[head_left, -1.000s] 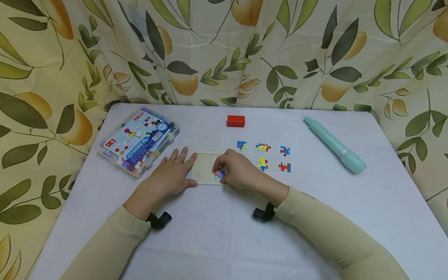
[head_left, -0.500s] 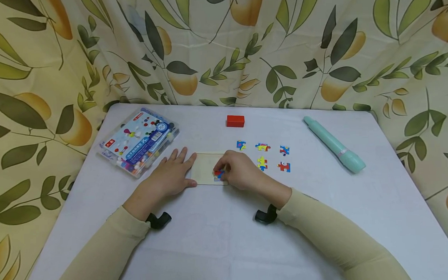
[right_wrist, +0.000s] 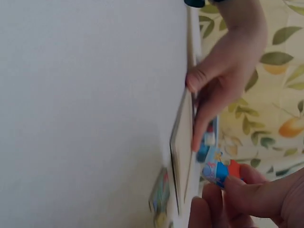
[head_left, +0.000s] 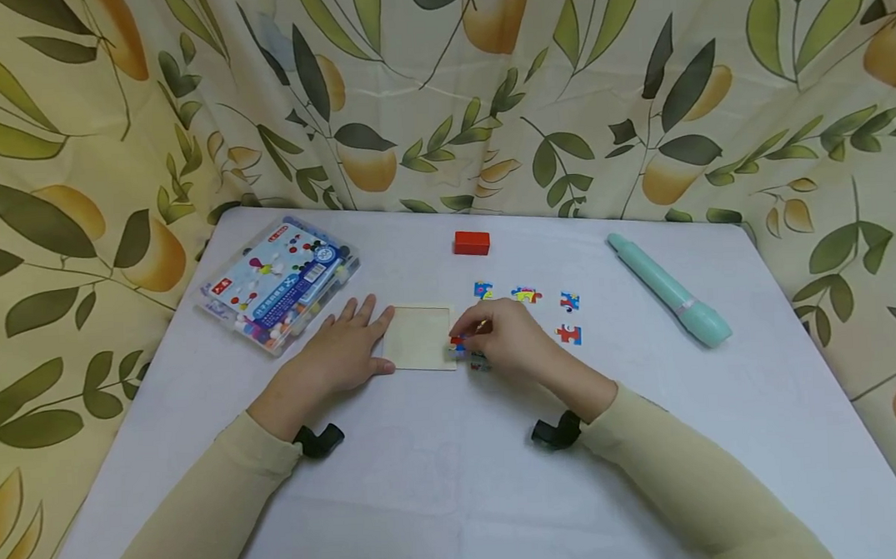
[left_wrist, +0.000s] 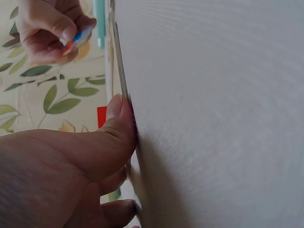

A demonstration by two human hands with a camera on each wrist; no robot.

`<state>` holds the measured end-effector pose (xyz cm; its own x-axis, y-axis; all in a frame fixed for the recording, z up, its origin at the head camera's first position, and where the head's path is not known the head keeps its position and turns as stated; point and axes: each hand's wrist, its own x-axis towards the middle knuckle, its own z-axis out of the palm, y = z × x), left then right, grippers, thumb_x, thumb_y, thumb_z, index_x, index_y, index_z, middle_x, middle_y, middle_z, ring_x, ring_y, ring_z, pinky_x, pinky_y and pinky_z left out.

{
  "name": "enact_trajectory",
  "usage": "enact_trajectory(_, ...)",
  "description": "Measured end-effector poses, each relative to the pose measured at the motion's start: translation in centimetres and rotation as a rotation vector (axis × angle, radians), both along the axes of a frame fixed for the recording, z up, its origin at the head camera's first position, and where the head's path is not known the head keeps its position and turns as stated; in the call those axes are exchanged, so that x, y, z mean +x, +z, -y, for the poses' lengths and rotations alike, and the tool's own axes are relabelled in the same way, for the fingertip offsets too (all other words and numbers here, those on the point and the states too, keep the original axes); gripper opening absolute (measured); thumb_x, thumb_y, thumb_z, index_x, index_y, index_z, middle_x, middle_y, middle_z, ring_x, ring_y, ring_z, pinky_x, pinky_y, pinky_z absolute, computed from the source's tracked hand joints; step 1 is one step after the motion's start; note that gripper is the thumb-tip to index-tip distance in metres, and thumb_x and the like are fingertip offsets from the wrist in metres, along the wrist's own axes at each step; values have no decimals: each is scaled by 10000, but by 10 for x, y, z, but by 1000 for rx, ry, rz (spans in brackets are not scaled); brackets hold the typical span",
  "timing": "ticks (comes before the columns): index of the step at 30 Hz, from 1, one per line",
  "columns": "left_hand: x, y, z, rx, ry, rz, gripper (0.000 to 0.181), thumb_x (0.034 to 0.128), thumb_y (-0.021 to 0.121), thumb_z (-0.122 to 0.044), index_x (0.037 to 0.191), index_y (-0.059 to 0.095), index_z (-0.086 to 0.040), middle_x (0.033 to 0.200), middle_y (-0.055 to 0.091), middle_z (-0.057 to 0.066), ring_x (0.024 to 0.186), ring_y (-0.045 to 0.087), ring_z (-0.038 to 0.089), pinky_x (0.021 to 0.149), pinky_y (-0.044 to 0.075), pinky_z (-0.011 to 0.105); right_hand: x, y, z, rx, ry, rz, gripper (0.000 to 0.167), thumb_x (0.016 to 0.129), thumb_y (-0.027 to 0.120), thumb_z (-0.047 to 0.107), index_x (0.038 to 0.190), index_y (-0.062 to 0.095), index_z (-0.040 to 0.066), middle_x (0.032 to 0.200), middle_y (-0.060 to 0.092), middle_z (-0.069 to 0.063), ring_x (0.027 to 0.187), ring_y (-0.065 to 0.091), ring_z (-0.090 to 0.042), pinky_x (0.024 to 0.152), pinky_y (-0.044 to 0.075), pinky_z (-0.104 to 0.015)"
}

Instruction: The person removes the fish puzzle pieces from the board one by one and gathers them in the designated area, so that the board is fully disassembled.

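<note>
A square cream puzzle board (head_left: 419, 339) lies flat on the white table. My left hand (head_left: 340, 348) touches its left edge, fingers spread and thumb at the near corner. Just off the board's right edge, my right hand (head_left: 514, 337) pinches a small jigsaw piece (right_wrist: 219, 172) between thumb and fingers. That piece, blue and red, is held up off the table. Another jigsaw piece (head_left: 479, 361) lies on the table below the right hand, partly hidden by it. Several loose pieces, among them a red and blue piece (head_left: 569, 334), lie to the right.
A red block (head_left: 472, 243) sits behind the board. To the back left stands a clear plastic case (head_left: 277, 279) with a printed label and small coloured parts. A mint-green tube-shaped object (head_left: 670, 291) lies at the right. A leaf-patterned curtain (head_left: 440, 96) hangs behind the table.
My right hand has moved right, carrying the jigsaw piece from over the board's lower right corner to beyond its right edge. My left hand has stayed in place.
</note>
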<state>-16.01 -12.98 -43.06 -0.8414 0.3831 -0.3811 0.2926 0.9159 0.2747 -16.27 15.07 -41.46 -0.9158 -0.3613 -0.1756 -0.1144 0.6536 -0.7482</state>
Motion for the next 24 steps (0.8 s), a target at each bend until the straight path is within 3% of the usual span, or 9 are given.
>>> enact_trajectory(14,0,-2,1,-6,10,-3,912,1044,661,-509,1742,165,-193,1819,24,158,1687,16,442,1339,124,681,7,16,-94,108,-31,111,186,954,747,9,1067,855,109,1087,762,-112,802,685,-218,677,569,-268)
enact_trajectory(24,-1,-4,0,-23,6,0,906,1052,642,-521,1743,152,-198,1821,20,156,1686,8,441,1339,123,682,15,8,-131,74,-39,232,254,935,657,-82,1083,833,26,1101,778,-143,740,715,-196,683,626,-287)
